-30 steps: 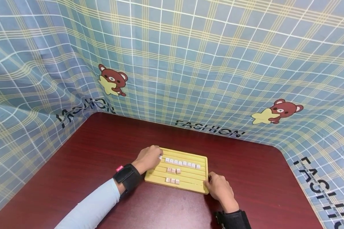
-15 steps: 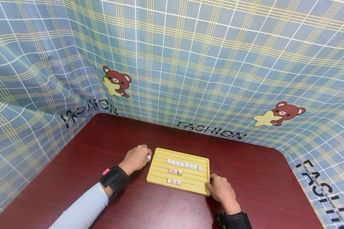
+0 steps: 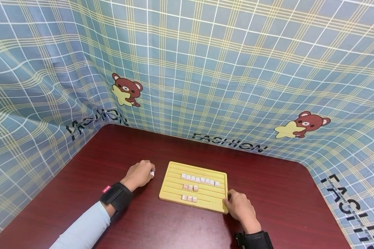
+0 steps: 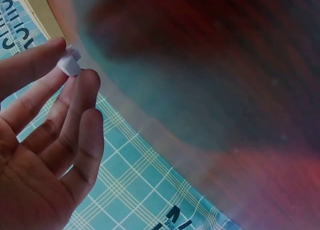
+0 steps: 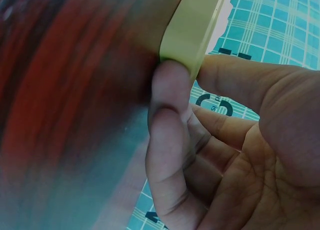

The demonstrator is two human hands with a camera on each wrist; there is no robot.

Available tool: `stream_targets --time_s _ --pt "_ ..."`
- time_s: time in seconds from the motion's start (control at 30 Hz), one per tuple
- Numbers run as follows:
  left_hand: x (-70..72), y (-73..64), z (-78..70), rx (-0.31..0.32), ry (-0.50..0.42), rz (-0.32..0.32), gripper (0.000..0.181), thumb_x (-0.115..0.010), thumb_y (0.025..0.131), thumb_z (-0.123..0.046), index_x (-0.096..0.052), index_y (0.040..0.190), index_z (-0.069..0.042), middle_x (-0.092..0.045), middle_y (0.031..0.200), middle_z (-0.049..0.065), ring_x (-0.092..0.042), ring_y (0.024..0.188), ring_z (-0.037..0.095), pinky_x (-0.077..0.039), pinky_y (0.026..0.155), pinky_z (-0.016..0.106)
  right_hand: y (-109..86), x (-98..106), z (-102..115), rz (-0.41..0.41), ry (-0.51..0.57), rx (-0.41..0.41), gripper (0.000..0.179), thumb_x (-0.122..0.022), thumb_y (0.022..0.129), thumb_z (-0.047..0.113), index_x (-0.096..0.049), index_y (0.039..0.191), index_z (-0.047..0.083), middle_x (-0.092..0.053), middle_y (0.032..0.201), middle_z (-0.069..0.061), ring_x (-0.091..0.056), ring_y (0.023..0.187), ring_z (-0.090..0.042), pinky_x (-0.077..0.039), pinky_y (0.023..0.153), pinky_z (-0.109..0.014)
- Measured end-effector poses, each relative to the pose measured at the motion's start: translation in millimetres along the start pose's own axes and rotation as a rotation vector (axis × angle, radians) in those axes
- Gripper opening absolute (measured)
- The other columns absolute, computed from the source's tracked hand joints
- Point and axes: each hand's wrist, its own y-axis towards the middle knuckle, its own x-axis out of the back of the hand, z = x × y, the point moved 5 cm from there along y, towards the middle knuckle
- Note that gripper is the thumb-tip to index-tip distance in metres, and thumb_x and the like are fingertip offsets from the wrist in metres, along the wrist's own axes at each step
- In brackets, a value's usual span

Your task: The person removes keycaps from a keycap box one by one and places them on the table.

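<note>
A yellow ridged tray (image 3: 208,200) lies on the table, with white tiles (image 3: 202,180) in a row toward its far side. Two shorter rows, pinkish tiles (image 3: 190,187) and pale tiles (image 3: 189,198), sit nearer its front. Left of the tray, my left hand (image 3: 138,174) pinches a small white tile (image 4: 70,63) between thumb and fingertips. My right hand (image 3: 240,205) grips the tray's near right corner, thumb on one face and fingers against the other, as the yellow edge (image 5: 192,32) in the right wrist view shows. Markings on the tiles are too small to read.
The dark red table (image 3: 174,226) extends around the tray. A blue checked cloth (image 3: 187,86) printed with bears and lettering hangs behind it and along both sides.
My left hand has moved left, off the tray's left side and out over the table, taking the white tile with it. The right hand keeps its hold on the tray corner.
</note>
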Motion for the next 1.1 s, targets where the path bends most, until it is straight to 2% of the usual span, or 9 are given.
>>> stream_targets --time_s 0.53,1.1 --pt "-9.8 -0.3 4.0 0.023 0.005 0.053 0.01 -0.074 0.082 -0.008 -0.072 0.092 -0.009 -0.067 0.092 0.006 -0.062 0.076 0.019 -0.05 0.062 0.034 -0.5 -0.3 -0.6 0.011 -0.004 -0.023 0.025 -0.066 0.092 0.027 -0.063 0.111 0.01 -0.057 0.079 0.0 -0.053 0.067 -0.016 -0.04 0.056 -0.033" --pt "-10.9 0.7 3.3 0.02 0.013 0.05 0.011 -0.074 0.082 -0.007 -0.072 0.093 -0.008 -0.067 0.092 0.007 -0.061 0.075 0.019 -0.049 0.061 0.033 0.9 0.0 -0.6 0.026 -0.009 -0.031 0.027 -0.066 0.092 0.028 -0.062 0.112 0.01 -0.056 0.077 0.0 -0.053 0.067 -0.016 -0.04 0.057 -0.033"
